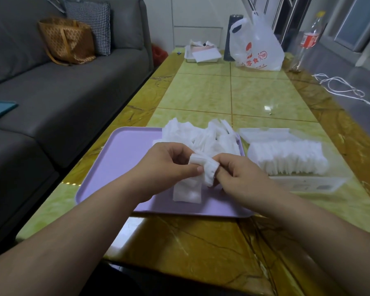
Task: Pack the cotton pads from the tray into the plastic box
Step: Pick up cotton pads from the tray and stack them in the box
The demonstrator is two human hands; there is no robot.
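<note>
Box [308,185] on counter [222,92] mostly full, pads [286,159] in a row. Pile [201,135] to go on tray [120,159]. L hand [169,165], R hand [241,176]: fingers curled, pinching small stack [207,169] over tray, not boxed yet.

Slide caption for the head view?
Left hand and right hand grip a stack of cotton pads over the purple tray, plastic box alongside.

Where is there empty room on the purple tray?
The tray is bare on its left half, from its rim to the left hand. Its far right corner is crowded with loose cotton pads. The table is also mostly bare between that pile and the white plastic bag.
</note>
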